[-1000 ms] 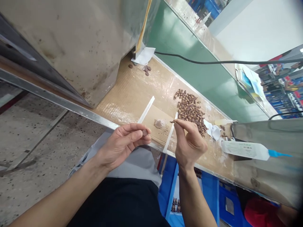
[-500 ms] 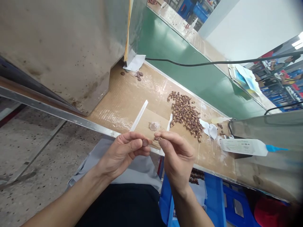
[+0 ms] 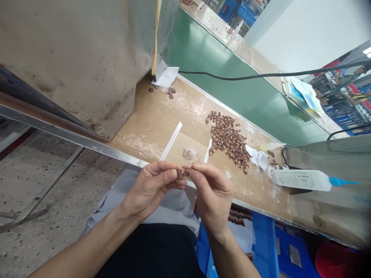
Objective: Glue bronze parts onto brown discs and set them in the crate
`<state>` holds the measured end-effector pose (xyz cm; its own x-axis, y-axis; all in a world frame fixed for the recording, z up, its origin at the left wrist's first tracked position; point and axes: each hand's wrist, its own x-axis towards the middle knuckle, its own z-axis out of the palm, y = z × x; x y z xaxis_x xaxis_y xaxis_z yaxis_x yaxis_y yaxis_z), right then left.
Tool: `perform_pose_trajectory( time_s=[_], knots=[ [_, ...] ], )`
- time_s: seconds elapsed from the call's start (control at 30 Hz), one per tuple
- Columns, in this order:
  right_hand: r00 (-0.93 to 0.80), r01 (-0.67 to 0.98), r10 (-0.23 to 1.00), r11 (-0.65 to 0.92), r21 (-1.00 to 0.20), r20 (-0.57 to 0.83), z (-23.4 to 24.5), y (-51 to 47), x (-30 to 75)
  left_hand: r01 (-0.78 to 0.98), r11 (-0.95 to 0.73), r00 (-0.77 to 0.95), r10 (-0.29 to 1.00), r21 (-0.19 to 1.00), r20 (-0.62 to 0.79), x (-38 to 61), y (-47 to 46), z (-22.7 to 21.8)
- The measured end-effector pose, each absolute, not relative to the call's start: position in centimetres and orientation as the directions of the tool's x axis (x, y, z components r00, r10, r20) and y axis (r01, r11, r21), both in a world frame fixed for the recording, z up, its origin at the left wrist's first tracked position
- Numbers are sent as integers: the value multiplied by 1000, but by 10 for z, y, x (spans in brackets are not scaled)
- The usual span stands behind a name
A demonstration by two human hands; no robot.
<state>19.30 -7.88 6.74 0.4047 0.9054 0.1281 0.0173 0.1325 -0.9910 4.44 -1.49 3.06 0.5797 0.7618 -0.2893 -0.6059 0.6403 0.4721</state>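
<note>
My left hand (image 3: 152,185) pinches a small brown disc (image 3: 179,174) between thumb and forefinger, just in front of the bench edge. My right hand (image 3: 213,193) pinches a tiny brown part (image 3: 185,170) at its fingertips, and that part touches the disc. Both hands meet above my lap. Behind them on the cardboard-covered bench (image 3: 162,112) lie a heap of small brown parts (image 3: 228,139), a clear round blob (image 3: 189,154) and two white strips (image 3: 171,141).
A metal machine housing (image 3: 81,58) stands at the left. A green conveyor belt (image 3: 246,92) runs behind the bench, with a black cable (image 3: 261,75) over it. A white tube with a blue tip (image 3: 304,180) lies at the right. Blue bins (image 3: 261,247) sit below the bench.
My right hand has moved left from beside the heap of parts, bringing its small part up against the disc held in my left hand. The left hand has stayed almost still.
</note>
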Motion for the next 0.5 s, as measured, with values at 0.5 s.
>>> perform_pose_trajectory(
  time_s=[0.5],
  knots=[
    [352,280,884,215,-936,308,71,-79,198,-588,646,562,759,487,-329,41,-17,37]
  ],
)
